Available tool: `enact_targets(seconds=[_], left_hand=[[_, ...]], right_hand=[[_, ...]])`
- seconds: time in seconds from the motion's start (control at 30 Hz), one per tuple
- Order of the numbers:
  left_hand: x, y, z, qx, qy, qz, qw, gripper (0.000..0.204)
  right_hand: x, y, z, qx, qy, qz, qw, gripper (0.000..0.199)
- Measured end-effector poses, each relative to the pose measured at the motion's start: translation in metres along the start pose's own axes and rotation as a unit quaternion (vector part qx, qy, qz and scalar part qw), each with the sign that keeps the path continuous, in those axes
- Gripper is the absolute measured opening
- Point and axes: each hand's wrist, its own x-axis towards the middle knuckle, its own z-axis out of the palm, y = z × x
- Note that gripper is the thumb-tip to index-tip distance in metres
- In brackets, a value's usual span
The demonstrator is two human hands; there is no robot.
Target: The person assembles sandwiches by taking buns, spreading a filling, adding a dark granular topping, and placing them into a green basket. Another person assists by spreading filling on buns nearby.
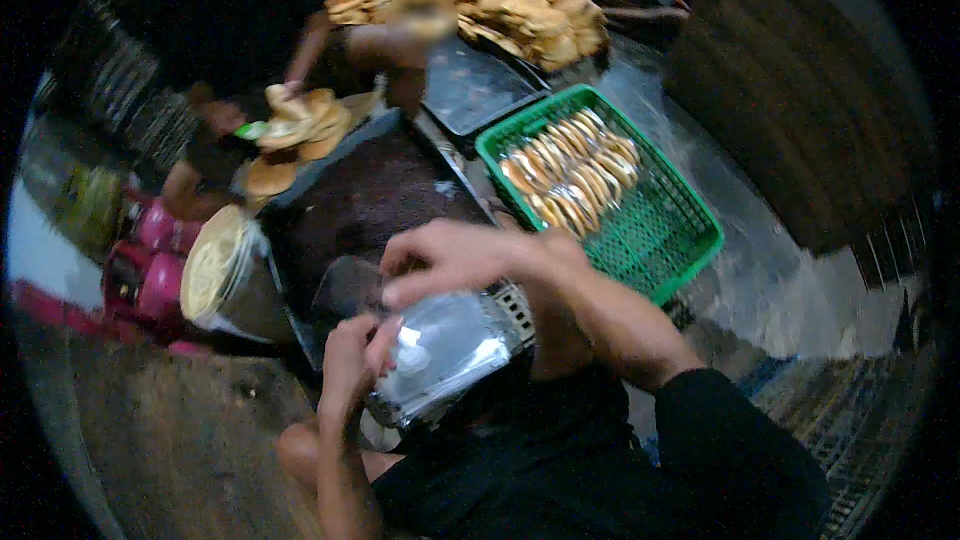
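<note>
A silvery stack of clear plastic bags (pixel 450 345) lies in front of me above my lap. At its left edge is my left hand (pixel 355 355), its fingers closed on a thin clear plastic bag (pixel 348 285) that stands up from them; blur hides the exact grip. Just above the stack reaches my right hand (pixel 450 255), thumb and fingers apart, close to the bag's right side. Beyond both hands sits a large tray (pixel 345 157) with a dark brown mass in it. A green plastic basket (pixel 690 230) at the right holds rows of wrapped round breads (pixel 575 170).
A big heap of flat golden breads (pixel 500 0) lies at the far side, near a dark empty tray (pixel 480 85). At far left, a co-worker's hand (pixel 290 90) holds flat breads (pixel 310 125). A pail of pale filling (pixel 215 265) and pink containers (pixel 160 285) stand left.
</note>
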Motion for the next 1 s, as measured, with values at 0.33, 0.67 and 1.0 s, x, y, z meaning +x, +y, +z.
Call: enact_targets(seconds=[0.33, 0.67, 1.0], left_hand=[[0.009, -0.033, 0.019, -0.672, 0.121, -0.003, 0.730, 0.061], [0.035, -0.047, -0.019, -0.562, 0.405, -0.005, 0.721, 0.038], [0.044, -0.133, -0.115, -0.596, 0.444, -0.006, 0.669, 0.057]], right_hand=[[-0.035, -0.007, 0.089, 0.367, 0.343, 0.124, 0.856, 0.020], [0.004, -0.036, 0.084, 0.238, 0.404, 0.038, 0.882, 0.042], [0.074, 0.086, -0.035, -0.002, 0.257, 0.160, 0.953, 0.040]])
